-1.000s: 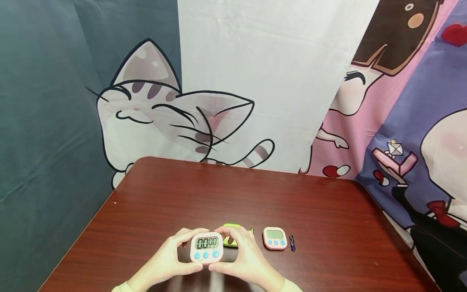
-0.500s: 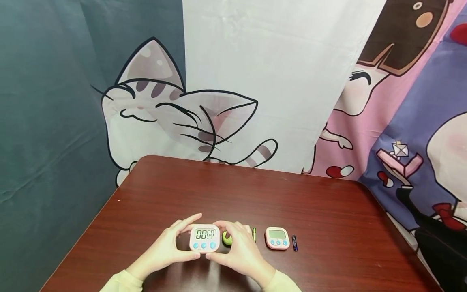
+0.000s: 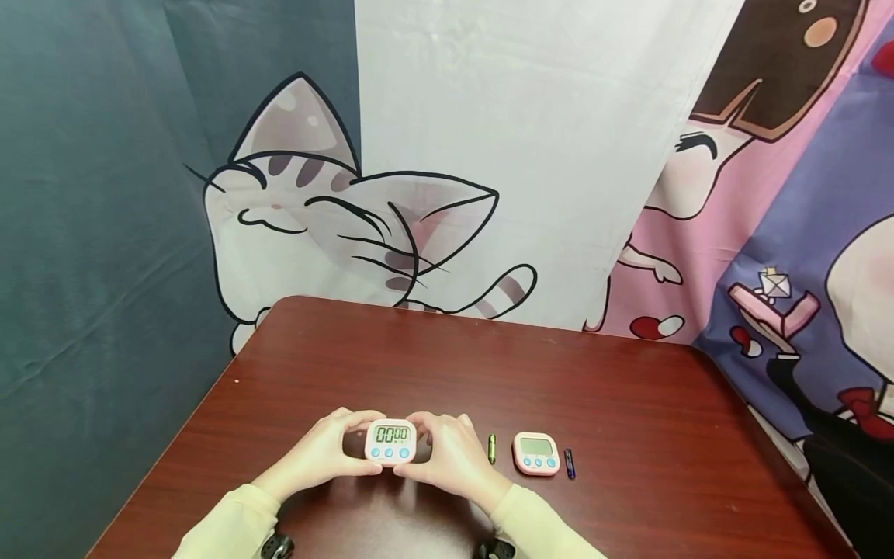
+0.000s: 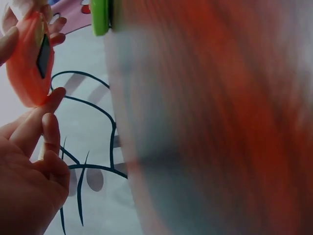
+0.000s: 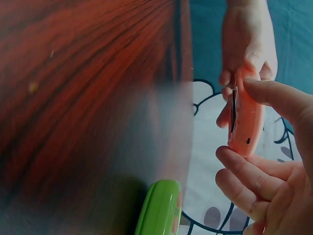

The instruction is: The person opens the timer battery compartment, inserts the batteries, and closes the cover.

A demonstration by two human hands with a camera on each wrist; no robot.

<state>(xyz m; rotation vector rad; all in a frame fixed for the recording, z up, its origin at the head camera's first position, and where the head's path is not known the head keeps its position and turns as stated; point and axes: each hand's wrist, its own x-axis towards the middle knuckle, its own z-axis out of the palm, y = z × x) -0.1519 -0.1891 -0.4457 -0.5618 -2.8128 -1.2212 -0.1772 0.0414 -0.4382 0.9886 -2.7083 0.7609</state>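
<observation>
A pale pink digital timer (image 3: 390,442) is held up between both hands, its screen reading 00 00 above a row of blue buttons. My left hand (image 3: 328,448) pinches its left side, thumb at the lower edge and fingers at the top. On the opposite side my right hand (image 3: 455,458) grips it in the same way. Both wrist views show the timer edge-on, its back (image 5: 252,115) coral-coloured there. A rounded green case (image 5: 159,210) lies on the table near the right hand, hidden behind that hand in the head view.
Right of the hands, a green battery (image 3: 492,449), a second pink timer (image 3: 536,454) with a blank screen and a dark blue battery (image 3: 570,463) lie in a row on the brown table (image 3: 447,349). Cartoon-printed curtains (image 3: 559,155) hang behind the table.
Both hands have carried the timer farther from the head camera, and it looks smaller. The green case has passed out of sight behind the right hand. The head view has shifted slightly.
</observation>
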